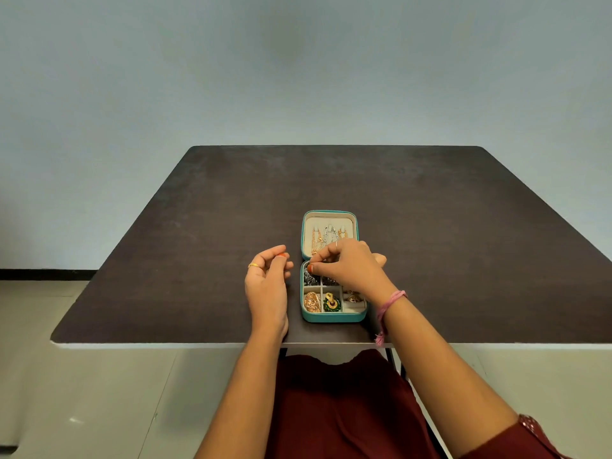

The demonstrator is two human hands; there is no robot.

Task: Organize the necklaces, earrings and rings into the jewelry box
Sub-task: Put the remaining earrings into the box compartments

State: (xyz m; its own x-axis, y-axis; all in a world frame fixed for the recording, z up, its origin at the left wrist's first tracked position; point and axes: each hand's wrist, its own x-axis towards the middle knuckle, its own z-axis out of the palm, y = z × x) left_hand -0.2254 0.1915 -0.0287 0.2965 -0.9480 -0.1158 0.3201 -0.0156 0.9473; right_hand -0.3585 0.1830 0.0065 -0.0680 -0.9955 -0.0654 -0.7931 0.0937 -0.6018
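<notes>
The teal jewelry box lies opened flat near the front edge of the dark tabletop, its lid half turned away from the person; thin chains are seen laid against the cream lining of the lid, and the tray compartments nearest the person are filled with a rose-gold piece, a green-and-gold earring and a small gold item; the right hand is held over the hinge line and the far row of the tray, its grip pinched at thumb and forefinger, though what is pinched cannot be told; the left hand rests just beside the box, its fingers loosely curled and nothing visibly held. Trouble would most likely come from the chains; a link could be snagged by the pinching fingers and dragged across the hinge into the dark beaded pieces, where a tangle would be made; the light box, unsteadied by the left hand, might also be nudged toward the near edge.
</notes>
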